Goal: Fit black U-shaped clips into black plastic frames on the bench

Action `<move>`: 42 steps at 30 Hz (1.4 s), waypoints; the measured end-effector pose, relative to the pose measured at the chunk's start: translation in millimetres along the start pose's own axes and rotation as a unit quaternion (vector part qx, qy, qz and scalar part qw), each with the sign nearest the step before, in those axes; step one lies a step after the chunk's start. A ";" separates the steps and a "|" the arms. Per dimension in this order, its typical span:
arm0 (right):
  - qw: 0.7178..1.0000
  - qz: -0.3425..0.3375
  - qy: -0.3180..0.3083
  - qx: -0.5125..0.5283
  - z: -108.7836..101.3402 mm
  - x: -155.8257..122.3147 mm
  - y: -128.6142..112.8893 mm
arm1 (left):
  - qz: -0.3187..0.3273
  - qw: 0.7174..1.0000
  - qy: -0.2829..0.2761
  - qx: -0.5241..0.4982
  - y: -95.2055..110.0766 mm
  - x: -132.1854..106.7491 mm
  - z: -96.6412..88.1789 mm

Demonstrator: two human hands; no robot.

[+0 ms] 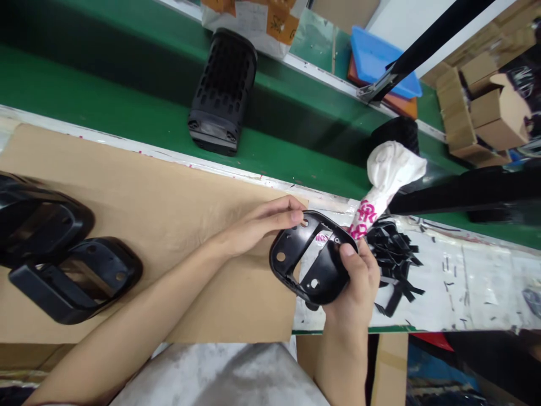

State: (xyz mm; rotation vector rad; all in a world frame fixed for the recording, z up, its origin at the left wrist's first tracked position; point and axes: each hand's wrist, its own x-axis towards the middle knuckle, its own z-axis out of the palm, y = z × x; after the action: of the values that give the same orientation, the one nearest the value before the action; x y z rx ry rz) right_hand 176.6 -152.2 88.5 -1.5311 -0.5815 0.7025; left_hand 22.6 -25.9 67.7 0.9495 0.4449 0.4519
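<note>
A black plastic frame [333, 270], rounded at the corners with a long slot and several round holes, is held tilted above the bench edge. At its upper left edge, my left hand [257, 225] is closed lightly, with the thumb on the rim and the fingers behind. My right hand [357, 276] grips the frame's right side, its thumb pressing on the face. From behind that hand rises a white-wrapped, mallet-like tool [391, 169] with pink marks on its handle, which seems held in the fingers; their grip is partly hidden.
More black frames [122, 270] lie at left on a cardboard sheet [181, 192]. A perforated black housing [226, 84] stands on the green belt [114, 129]. Right of my hands is a pile of black strips [393, 254]. A blue tray [380, 59] and cartons [486, 113] sit behind.
</note>
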 end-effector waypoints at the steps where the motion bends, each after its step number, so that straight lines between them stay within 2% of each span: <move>1: 1.000 0.003 0.016 0.015 1.2 0.7 0.3 | -0.003 1.000 0.002 -0.015 -0.3 0.3 0.2; 6: 0.998 0.029 0.038 0.042 4.4 0.4 3.1 | 0.003 0.999 -0.007 -0.039 -4.1 1.2 1.2; 9: 0.997 0.027 0.050 0.044 8.2 -0.8 6.1 | 0.030 0.998 -0.036 -0.031 -4.3 -0.7 -3.3; 13: 0.990 0.047 0.091 0.098 22.1 1.2 5.8 | 0.102 0.992 -0.080 0.000 -4.8 -1.3 -13.1; 16: 0.983 0.072 0.107 0.130 32.5 6.5 4.6 | 0.175 0.981 -0.043 0.074 -6.5 0.7 -13.7; 19: 0.984 0.088 0.077 0.134 35.9 11.0 8.0 | 0.224 0.959 0.030 0.174 -4.9 0.3 -6.1; 21: 0.987 0.088 0.049 0.128 33.0 11.3 12.9 | 0.220 0.949 0.074 0.212 -0.8 -2.0 -1.4; 25: 0.991 0.096 -0.059 0.071 11.4 4.8 22.7 | 0.160 0.953 0.168 0.194 10.3 -5.9 -7.4; 28: 0.985 0.097 -0.138 -0.046 -17.9 -1.7 27.2 | 0.113 0.944 0.231 0.207 15.5 -5.6 -22.6; 30: 0.966 0.087 -0.196 -0.143 -38.2 -4.2 29.8 | 0.101 0.943 0.241 0.207 16.0 -4.7 -31.3; 32: 0.936 0.073 -0.255 -0.233 -53.6 -5.2 33.0 | 0.112 0.943 0.236 0.205 14.8 -3.4 -35.7; 35: 0.903 0.048 -0.293 -0.310 -63.1 -6.4 39.4 | 0.139 0.936 0.225 0.232 11.8 -0.9 -35.4; 38: 0.902 0.052 -0.286 -0.320 -61.6 -10.0 45.7 | 0.137 0.933 0.228 0.241 7.8 2.4 -34.3; 42: 0.915 0.072 -0.253 -0.306 -53.6 -14.9 52.2 | 0.137 0.948 0.220 0.183 -1.2 7.8 -40.2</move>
State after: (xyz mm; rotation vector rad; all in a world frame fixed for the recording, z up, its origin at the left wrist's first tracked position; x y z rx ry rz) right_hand 203.0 -203.8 39.1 -1.9924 -1.1696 1.1176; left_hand 7.2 4.5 45.0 1.2828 0.8257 0.8631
